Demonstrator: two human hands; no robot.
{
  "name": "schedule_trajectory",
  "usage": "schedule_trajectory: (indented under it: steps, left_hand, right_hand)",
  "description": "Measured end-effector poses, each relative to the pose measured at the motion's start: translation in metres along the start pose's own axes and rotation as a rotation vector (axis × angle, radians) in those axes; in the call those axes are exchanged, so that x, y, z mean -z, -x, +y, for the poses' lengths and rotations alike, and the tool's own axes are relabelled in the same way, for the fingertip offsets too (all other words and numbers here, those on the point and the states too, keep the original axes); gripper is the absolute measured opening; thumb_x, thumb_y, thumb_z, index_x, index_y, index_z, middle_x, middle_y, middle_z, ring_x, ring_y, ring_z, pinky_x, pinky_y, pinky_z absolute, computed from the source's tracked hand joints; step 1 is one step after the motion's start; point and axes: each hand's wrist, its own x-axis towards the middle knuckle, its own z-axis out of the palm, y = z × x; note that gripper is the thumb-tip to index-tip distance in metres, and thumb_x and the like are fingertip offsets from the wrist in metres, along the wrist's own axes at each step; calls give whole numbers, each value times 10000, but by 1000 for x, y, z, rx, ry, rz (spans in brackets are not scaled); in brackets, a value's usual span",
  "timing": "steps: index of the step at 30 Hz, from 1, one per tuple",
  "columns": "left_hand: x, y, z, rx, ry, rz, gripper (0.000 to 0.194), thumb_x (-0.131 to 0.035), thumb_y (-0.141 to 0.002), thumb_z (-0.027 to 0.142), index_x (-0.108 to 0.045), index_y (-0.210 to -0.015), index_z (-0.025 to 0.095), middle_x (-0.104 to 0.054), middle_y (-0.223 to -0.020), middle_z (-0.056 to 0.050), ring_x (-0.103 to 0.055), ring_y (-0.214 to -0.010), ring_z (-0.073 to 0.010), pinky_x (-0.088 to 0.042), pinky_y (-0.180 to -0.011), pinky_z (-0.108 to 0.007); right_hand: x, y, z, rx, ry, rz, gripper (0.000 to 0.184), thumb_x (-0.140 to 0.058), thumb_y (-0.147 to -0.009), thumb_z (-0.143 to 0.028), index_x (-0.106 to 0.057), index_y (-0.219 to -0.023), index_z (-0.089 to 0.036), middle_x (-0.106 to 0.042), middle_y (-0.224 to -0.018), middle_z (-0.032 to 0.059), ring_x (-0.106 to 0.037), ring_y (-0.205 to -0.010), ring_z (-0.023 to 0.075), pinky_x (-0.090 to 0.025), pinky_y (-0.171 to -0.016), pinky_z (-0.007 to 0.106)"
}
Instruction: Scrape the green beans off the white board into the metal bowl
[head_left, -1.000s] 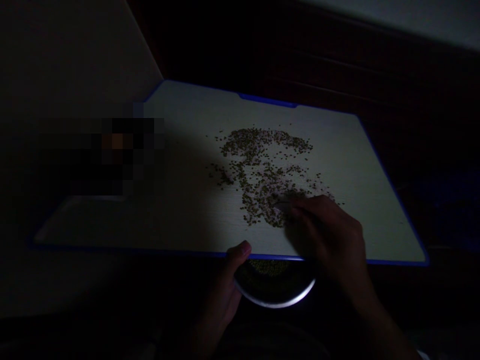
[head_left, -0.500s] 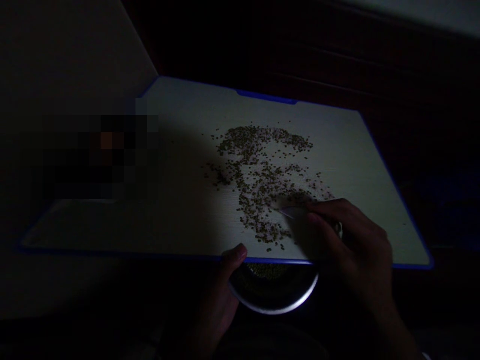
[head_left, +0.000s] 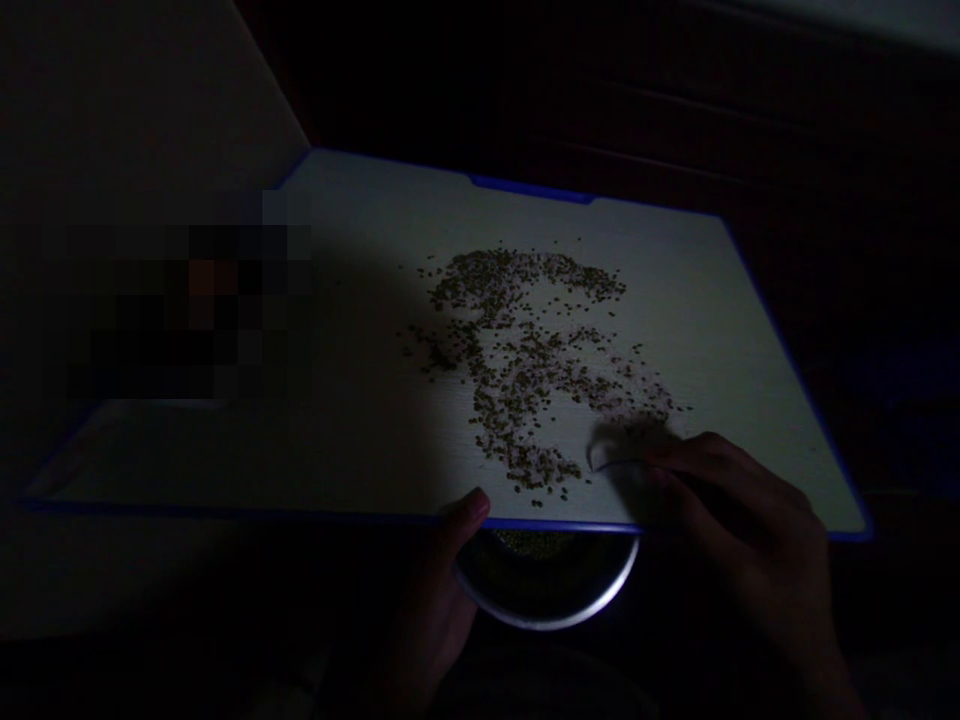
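Seeds (head_left: 517,370) scattered in loose brown band on board (head_left: 712,300); right hand (head_left: 727,510) pinching pale scraper (head_left: 611,462).

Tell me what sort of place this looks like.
Probably a dim home room or small workspace, though it's too dark to be sure. A white blue-edged board is spread with small seeds, and a metal bowl below its near edge holds more.

Smooth, matt plastic is seen on the white cutting board (head_left: 697,300), edged in blue. Glossy metal is shown by the bowl (head_left: 551,622).
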Motion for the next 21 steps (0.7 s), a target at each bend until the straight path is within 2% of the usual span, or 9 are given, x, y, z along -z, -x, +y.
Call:
schedule_trajectory:
  steps: [5, 11, 17, 21]
  left_hand:
    - [-4, 4, 2, -82, -12, 85, 653, -1002, -717, 314, -802, -1332, 223, -872, -1295, -92, -705, -1396, -435, -545, -1217, -561]
    - [-2, 2, 1, -18, -26, 74, 440, -1009, -703, 368, -869, -1085, 203, -888, -1227, -117, -703, -1395, -450, -556, -1206, -565]
    - [-4, 2, 2, -38, -4, 106, 506, -1012, -699, 326, -857, -1165, 205, -877, -1275, -111, -690, -1416, -443, -525, -1236, -576]
    - [0, 2, 0, -32, 4, 97, 377, -1012, -714, 331, -878, -1040, 197, -885, -1248, -105, -710, -1389, -436, -520, -1241, -564]
  right_hand:
    - [-9, 0, -10, 38, -41, -64, 116, -743, -1028, -219, -807, -1088, -295, -792, -974, -11, -747, -860, 154, -582, -696, 284]
    - [-21, -3, -20, 89, -36, -68, 122, -729, -1025, -185, -803, -1087, -259, -790, -937, -12, -742, -825, 135, -580, -672, 257]
    - [-15, -3, -17, 88, -23, -28, 143, -739, -1020, -159, -804, -1093, -263, -801, -980, -3, -746, -870, 141, -579, -704, 264]
    - [-7, 2, -15, 128, -35, -35, 169, -753, -1010, -132, -803, -1110, -259, -788, -982, 1, -737, -872, 133, -574, -709, 255]
